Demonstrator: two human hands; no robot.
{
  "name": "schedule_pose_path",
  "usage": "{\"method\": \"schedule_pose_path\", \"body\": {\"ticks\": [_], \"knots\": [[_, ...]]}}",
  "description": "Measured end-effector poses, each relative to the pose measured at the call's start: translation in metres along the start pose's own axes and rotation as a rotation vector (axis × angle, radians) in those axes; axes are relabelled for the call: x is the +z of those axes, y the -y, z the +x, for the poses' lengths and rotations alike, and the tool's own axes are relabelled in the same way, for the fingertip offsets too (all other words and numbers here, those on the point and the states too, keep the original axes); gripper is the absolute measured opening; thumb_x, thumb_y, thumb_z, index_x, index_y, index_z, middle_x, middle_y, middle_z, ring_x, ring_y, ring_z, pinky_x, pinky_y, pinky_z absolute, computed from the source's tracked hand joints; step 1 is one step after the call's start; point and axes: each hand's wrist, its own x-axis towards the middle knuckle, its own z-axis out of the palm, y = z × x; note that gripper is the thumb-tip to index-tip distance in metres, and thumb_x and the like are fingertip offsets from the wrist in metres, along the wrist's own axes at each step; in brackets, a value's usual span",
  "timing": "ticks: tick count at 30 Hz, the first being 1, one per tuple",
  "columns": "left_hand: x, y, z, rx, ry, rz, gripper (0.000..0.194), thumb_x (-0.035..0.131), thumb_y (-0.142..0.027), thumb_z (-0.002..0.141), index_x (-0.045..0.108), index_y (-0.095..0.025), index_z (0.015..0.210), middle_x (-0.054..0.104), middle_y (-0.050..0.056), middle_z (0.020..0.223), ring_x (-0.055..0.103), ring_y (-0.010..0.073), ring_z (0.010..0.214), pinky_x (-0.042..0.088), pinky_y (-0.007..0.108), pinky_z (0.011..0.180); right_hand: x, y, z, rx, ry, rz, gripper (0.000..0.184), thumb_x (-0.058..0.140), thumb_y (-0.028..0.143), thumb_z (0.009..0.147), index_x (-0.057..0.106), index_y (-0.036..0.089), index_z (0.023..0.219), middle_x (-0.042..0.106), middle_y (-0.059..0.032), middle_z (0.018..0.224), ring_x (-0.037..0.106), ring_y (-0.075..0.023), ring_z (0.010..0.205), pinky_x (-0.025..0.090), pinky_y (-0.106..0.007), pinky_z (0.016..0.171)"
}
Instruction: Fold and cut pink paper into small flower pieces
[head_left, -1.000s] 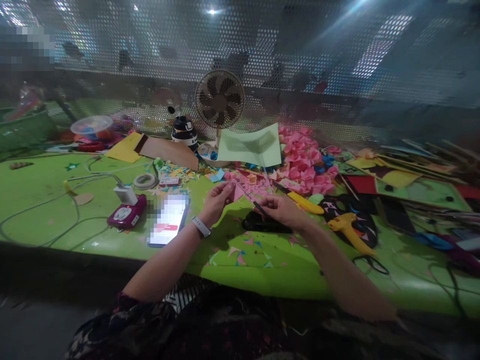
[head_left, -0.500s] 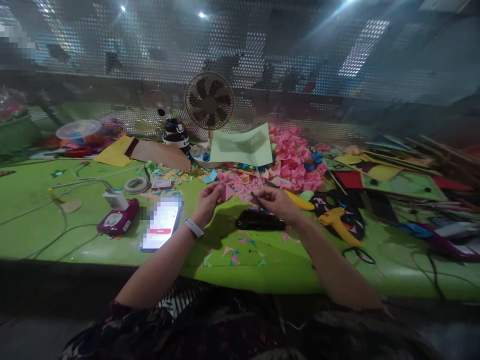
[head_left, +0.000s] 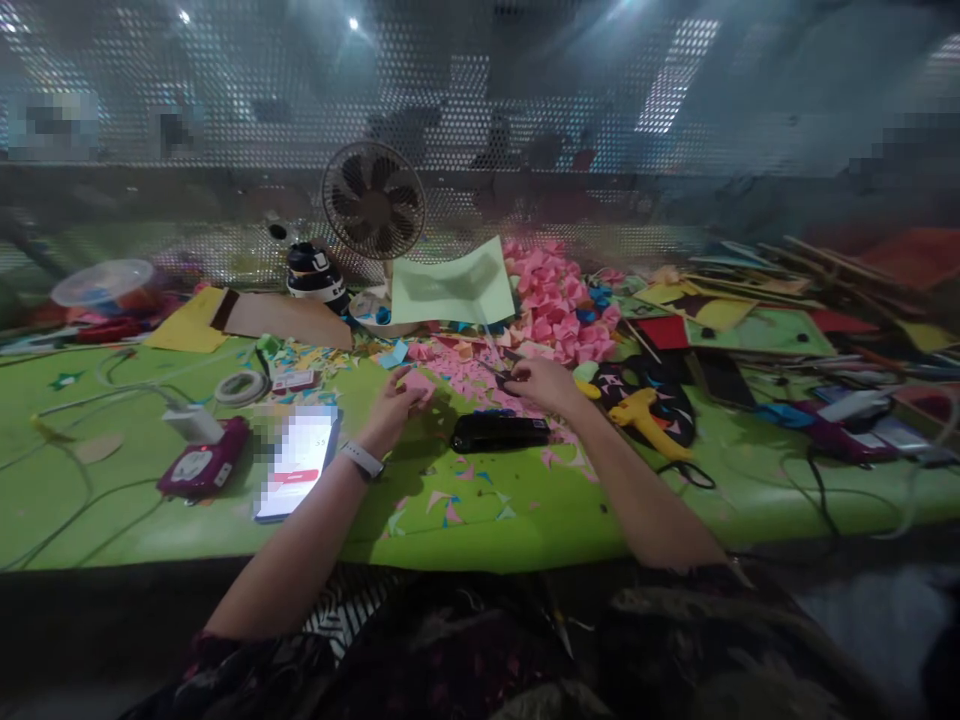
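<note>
My left hand (head_left: pixel 396 408) pinches a small piece of pink paper (head_left: pixel 420 384) between thumb and fingers. To its right, my right hand (head_left: pixel 543 384) is closed round small dark scissors (head_left: pixel 493 371), whose blades point left, towards the paper, and stand apart from it. Below both hands lies a black elongated case (head_left: pixel 499 432). Pink paper scraps (head_left: pixel 469 372) are spread just beyond the hands, with a heap of folded pink paper pieces (head_left: pixel 551 310) behind them.
A lit phone (head_left: pixel 298 465) and a purple power strip (head_left: pixel 206 460) with cables lie on the left. A yellow glue gun (head_left: pixel 646 422) rests on the right. At the back stand a fan (head_left: pixel 373 200), a dark bottle (head_left: pixel 316 278) and a pale green paper sheet (head_left: pixel 450 288).
The view has turned slightly right, so things appear shifted left. My right hand has lifted a little with the scissors. The pink paper is still in my left hand.
</note>
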Motion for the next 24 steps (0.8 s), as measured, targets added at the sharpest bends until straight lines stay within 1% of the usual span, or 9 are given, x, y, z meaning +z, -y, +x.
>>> {"method": "schedule_pose_path", "body": {"ticks": [5, 9, 12, 16, 18, 20, 22, 23, 24], "knots": [[-0.002, 0.006, 0.000, 0.060, 0.164, 0.047, 0.061, 0.075, -0.006, 0.070, 0.059, -0.021, 0.127, 0.057, -0.007, 0.067, 0.065, 0.0094, 0.064, 0.058, 0.024, 0.070, 0.005, -0.008, 0.003, -0.019, 0.058, -0.076, 0.014, 0.069, 0.034, 0.079, 0.070, 0.020, 0.078, 0.072, -0.0059, 0.087, 0.062, -0.0209, 0.080, 0.035, -0.028, 0.063], [0.000, 0.010, 0.001, 0.044, 0.176, 0.073, 0.065, 0.082, -0.012, 0.066, 0.059, -0.019, 0.126, 0.061, -0.005, 0.070, 0.065, 0.0090, 0.064, 0.054, 0.019, 0.062, 0.006, -0.013, 0.005, -0.010, 0.095, -0.058, 0.010, 0.071, 0.031, 0.078, 0.070, 0.021, 0.080, 0.073, -0.0056, 0.088, 0.064, -0.0215, 0.081, 0.037, -0.028, 0.065], [0.001, 0.012, 0.002, 0.044, 0.187, 0.107, 0.065, 0.085, -0.016, 0.064, 0.060, -0.018, 0.124, 0.066, -0.003, 0.076, 0.065, 0.0085, 0.065, 0.053, 0.018, 0.062, 0.005, -0.013, 0.005, 0.014, 0.097, -0.060, 0.011, 0.073, 0.030, 0.077, 0.071, 0.021, 0.083, 0.074, -0.0062, 0.091, 0.065, -0.0225, 0.084, 0.039, -0.028, 0.065], [0.002, 0.010, 0.001, 0.047, 0.248, 0.123, 0.052, 0.085, -0.021, 0.065, 0.065, -0.016, 0.113, 0.071, 0.001, 0.084, 0.067, 0.0103, 0.073, 0.055, 0.021, 0.069, 0.001, -0.007, 0.003, 0.027, 0.075, -0.100, 0.015, 0.074, 0.036, 0.078, 0.073, 0.022, 0.085, 0.075, -0.0072, 0.097, 0.066, -0.0237, 0.089, 0.038, -0.029, 0.064], [0.003, 0.008, 0.000, 0.042, 0.274, 0.141, 0.051, 0.085, -0.024, 0.065, 0.068, -0.016, 0.112, 0.073, 0.004, 0.093, 0.068, 0.0123, 0.080, 0.056, 0.024, 0.075, 0.000, -0.006, 0.002, 0.047, 0.077, -0.131, 0.018, 0.073, 0.038, 0.080, 0.074, 0.021, 0.086, 0.075, -0.0071, 0.097, 0.066, -0.0231, 0.088, 0.037, -0.028, 0.063], [0.002, 0.007, -0.001, 0.060, 0.288, 0.196, 0.052, 0.086, -0.027, 0.066, 0.070, -0.016, 0.114, 0.075, 0.007, 0.104, 0.069, 0.0156, 0.088, 0.056, 0.028, 0.082, -0.002, -0.007, 0.002, 0.051, 0.115, -0.113, 0.018, 0.074, 0.038, 0.080, 0.074, 0.020, 0.085, 0.075, -0.0059, 0.092, 0.067, -0.0213, 0.083, 0.038, -0.027, 0.061], [0.001, 0.007, 0.000, 0.093, 0.293, 0.265, 0.052, 0.086, -0.031, 0.065, 0.072, -0.015, 0.113, 0.075, 0.010, 0.112, 0.069, 0.0193, 0.095, 0.055, 0.033, 0.090, -0.005, -0.011, 0.002, 0.032, 0.151, -0.018, 0.016, 0.074, 0.035, 0.079, 0.074, 0.020, 0.083, 0.074, -0.0038, 0.082, 0.066, -0.0190, 0.075, 0.041, -0.026, 0.061], [0.001, 0.007, 0.000, 0.106, 0.293, 0.296, 0.053, 0.086, -0.034, 0.065, 0.072, -0.014, 0.113, 0.075, 0.011, 0.114, 0.069, 0.0210, 0.097, 0.054, 0.036, 0.093, -0.008, -0.014, 0.002, 0.018, 0.121, 0.045, 0.014, 0.072, 0.034, 0.081, 0.074, 0.020, 0.084, 0.073, -0.0028, 0.077, 0.066, -0.0181, 0.071, 0.043, -0.026, 0.061], [0.000, 0.008, 0.001, 0.116, 0.296, 0.326, 0.055, 0.085, -0.037, 0.066, 0.072, -0.014, 0.113, 0.075, 0.012, 0.114, 0.069, 0.0225, 0.098, 0.053, 0.038, 0.095, -0.012, -0.017, 0.003, 0.009, 0.033, 0.106, 0.013, 0.069, 0.032, 0.083, 0.074, 0.020, 0.086, 0.073, -0.0025, 0.075, 0.065, -0.0179, 0.069, 0.045, -0.026, 0.063]]}}
